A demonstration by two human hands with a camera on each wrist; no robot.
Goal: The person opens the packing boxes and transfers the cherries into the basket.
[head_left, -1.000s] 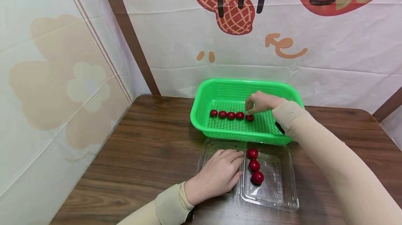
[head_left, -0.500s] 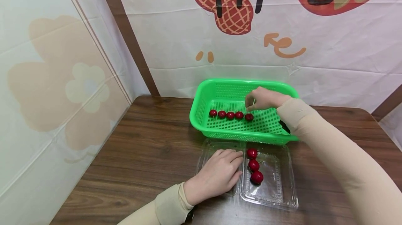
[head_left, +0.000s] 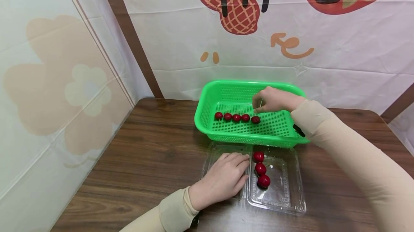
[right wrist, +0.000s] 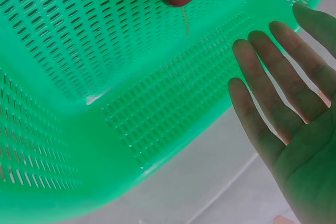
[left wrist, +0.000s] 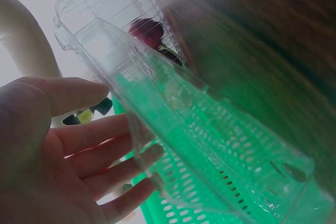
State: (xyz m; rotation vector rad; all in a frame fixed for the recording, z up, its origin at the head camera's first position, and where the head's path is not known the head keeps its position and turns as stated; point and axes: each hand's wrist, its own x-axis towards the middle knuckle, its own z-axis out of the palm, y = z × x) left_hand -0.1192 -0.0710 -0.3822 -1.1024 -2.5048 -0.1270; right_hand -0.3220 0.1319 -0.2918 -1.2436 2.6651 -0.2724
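A row of several dark red cherries (head_left: 236, 118) lies on the floor of the green plastic basket (head_left: 202, 122). My right hand (head_left: 275, 99) is over the basket, just above the row's right end; the right wrist view shows its palm (right wrist: 310, 156) bare, fingers extended and apart from the cherries. Nearer to me lies an unfolded clear plastic clamshell box (head_left: 278, 203). My left hand (head_left: 221, 180) rests on its left half, fingers loosely extended along the plastic (left wrist: 173, 145). Three more cherries (head_left: 260, 169) form a line in the right half.
Everything stands on a brown wood-grain table (head_left: 145, 167). A white printed cloth (head_left: 174, 45) hangs directly behind the basket, and another cloth (head_left: 64, 99) borders the table's left side. The basket's front wall stands right at the box's far edge.
My right hand has lifted slightly away from the rightmost cherry in the basket, leaving it at the row's end. The left hand stays on the box. The head view has shifted a little.
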